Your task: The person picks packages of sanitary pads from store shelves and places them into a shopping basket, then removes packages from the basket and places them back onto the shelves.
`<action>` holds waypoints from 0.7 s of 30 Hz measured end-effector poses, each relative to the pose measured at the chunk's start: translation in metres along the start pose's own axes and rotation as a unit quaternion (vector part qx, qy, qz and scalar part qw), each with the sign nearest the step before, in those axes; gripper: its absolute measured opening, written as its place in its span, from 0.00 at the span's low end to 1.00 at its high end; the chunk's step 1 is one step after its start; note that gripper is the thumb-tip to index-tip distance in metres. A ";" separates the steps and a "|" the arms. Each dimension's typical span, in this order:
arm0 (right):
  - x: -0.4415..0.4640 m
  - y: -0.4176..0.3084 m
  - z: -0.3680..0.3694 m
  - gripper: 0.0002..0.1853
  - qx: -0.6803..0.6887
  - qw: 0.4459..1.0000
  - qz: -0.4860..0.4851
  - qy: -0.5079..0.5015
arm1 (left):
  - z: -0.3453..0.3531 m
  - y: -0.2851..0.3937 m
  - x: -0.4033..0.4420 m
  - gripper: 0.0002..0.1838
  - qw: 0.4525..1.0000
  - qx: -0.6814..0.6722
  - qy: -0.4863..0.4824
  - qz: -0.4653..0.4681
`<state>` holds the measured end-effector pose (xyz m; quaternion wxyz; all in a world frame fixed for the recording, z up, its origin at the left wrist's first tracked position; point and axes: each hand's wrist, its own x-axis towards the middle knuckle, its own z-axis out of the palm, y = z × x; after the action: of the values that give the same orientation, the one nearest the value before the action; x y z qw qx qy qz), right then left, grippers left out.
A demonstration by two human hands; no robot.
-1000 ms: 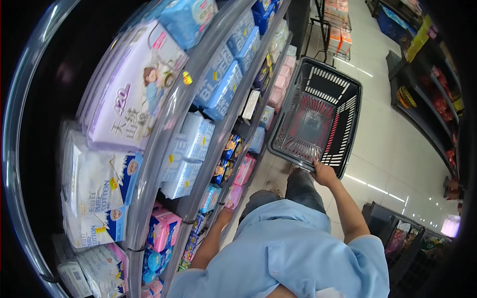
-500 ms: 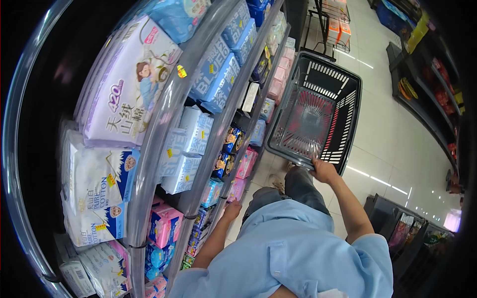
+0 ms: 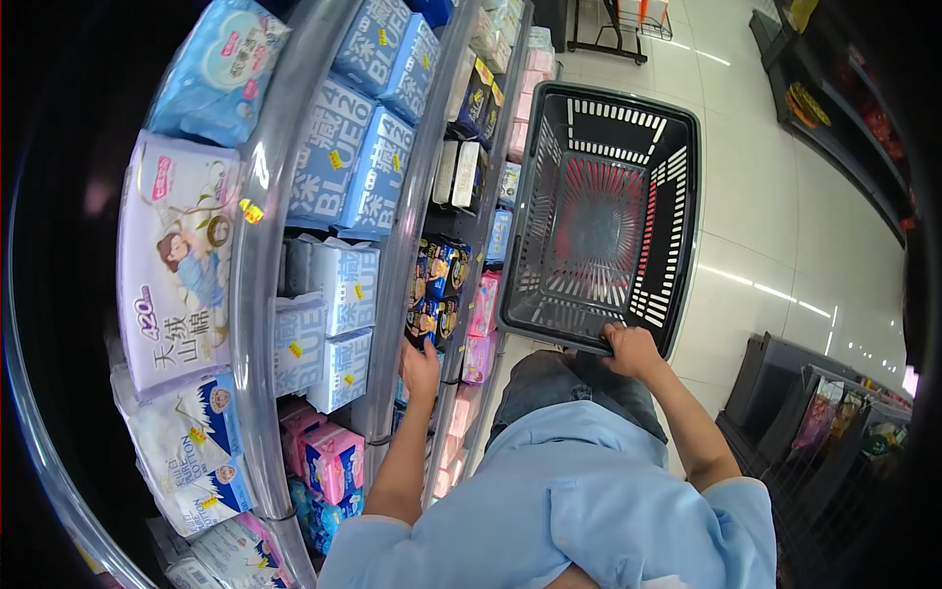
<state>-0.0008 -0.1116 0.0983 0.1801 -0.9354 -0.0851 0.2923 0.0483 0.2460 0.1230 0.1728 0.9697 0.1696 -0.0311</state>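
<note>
Beside shelves (image 3: 259, 324) | basket (image 3: 601, 221), long axis forward | right fingers (image 3: 614, 338) hold rim (image 3: 574, 339) | left fingers (image 3: 409, 355) unclear

The basket (image 3: 601, 221) hides the lower ends of the legs (image 3: 579, 388), and its near rim hides part of the right hand's (image 3: 633, 350) grip. Left of the basket, whether the left hand (image 3: 420, 371) touches the dark packs (image 3: 430, 319) is unclear. Beyond it, the top edge cuts off a wire rack (image 3: 618, 37); right of it, red packages (image 3: 876, 126) blur.
</note>
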 end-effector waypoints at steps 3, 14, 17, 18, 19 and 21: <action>0.001 0.005 -0.005 0.25 0.018 1.000 -0.016 -0.006 | 0.000 0.024 0.025 0.27 0.995 0.094 0.005 0.034; 0.002 0.014 0.004 0.27 0.056 0.998 -0.024 0.004 | 0.039 0.012 0.103 0.34 0.989 0.071 0.072 -0.110; 0.003 0.016 0.004 0.27 0.083 0.996 -0.026 0.002 | 0.026 0.025 0.097 0.33 0.993 0.054 0.063 -0.078; 0.004 0.017 0.003 0.27 0.085 0.996 -0.031 0.005 | 0.024 0.026 0.096 0.33 0.994 0.041 0.064 -0.076; 0.004 0.017 0.003 0.27 0.089 0.995 -0.036 0.010 | 0.020 0.027 0.096 0.33 0.995 0.029 0.065 -0.072; 0.005 0.018 0.004 0.27 0.118 0.992 -0.045 0.005 | 0.013 0.037 0.088 0.35 0.993 0.017 0.052 -0.105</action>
<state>0.0020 -0.1253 0.0854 0.3022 -0.9043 -0.0909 0.2875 0.1434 0.2369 0.1125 0.1432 0.9496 0.2788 -0.0019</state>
